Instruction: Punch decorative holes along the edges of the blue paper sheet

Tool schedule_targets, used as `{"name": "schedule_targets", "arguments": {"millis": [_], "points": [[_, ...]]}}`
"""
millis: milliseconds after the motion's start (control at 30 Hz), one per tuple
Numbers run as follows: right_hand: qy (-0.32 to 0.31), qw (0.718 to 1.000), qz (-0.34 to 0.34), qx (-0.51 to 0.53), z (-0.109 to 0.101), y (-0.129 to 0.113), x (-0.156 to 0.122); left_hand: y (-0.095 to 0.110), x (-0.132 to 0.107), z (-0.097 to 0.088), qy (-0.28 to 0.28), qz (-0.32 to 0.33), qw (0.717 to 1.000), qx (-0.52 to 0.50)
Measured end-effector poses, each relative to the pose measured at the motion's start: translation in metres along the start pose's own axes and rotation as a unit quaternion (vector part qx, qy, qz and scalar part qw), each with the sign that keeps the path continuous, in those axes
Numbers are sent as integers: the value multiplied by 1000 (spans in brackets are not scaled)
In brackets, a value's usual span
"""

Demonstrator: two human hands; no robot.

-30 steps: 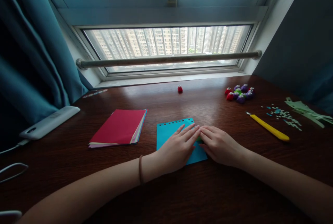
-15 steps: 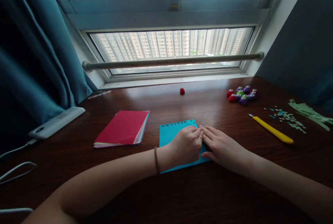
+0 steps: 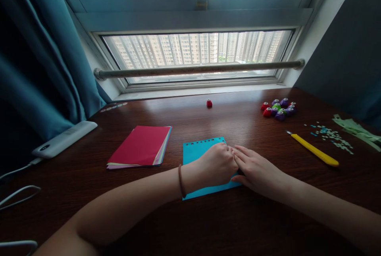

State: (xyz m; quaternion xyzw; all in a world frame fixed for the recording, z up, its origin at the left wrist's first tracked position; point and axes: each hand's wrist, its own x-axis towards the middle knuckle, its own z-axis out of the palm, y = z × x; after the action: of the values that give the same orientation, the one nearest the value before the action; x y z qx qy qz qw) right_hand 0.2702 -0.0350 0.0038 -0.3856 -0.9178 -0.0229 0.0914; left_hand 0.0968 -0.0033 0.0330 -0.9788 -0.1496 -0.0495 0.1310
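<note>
A blue sheet of paper (image 3: 198, 151) with a row of punched holes along its far edge lies on the dark wooden table (image 3: 208, 224). My left hand (image 3: 217, 164) rests on the sheet's right part with its fingers curled into a fist; what it holds, if anything, is hidden. My right hand (image 3: 257, 170) lies flat at the sheet's right edge. Its fingers are stretched out and their tips touch my left hand's knuckles.
A stack of coloured paper (image 3: 139, 145), red on top, lies left of the sheet. A cluster of small punches (image 3: 278, 109), a lone red punch (image 3: 209, 103), a yellow utility knife (image 3: 314, 149), paper bits (image 3: 330, 137) and green scraps (image 3: 357, 129) are around. A white device (image 3: 64, 139) sits far left.
My left hand's fingers, flat on the sheet a second ago, have curled into a fist. A small green thing seen between the fingertips then is hidden. The view shifted slightly.
</note>
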Motion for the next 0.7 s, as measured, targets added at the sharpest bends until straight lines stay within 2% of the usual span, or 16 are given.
{"name": "schedule_targets", "arguments": {"millis": [300, 533, 700], "points": [[23, 1000, -13, -1, 4, 1, -2, 0, 0, -1, 6, -3, 1000, 5], [28, 999, -11, 9, 11, 2, -3, 8, 6, -6, -32, -9, 999, 18], [57, 998, -25, 23, 12, 4, -4, 9, 5, -6, -41, -12, 999, 34]]}}
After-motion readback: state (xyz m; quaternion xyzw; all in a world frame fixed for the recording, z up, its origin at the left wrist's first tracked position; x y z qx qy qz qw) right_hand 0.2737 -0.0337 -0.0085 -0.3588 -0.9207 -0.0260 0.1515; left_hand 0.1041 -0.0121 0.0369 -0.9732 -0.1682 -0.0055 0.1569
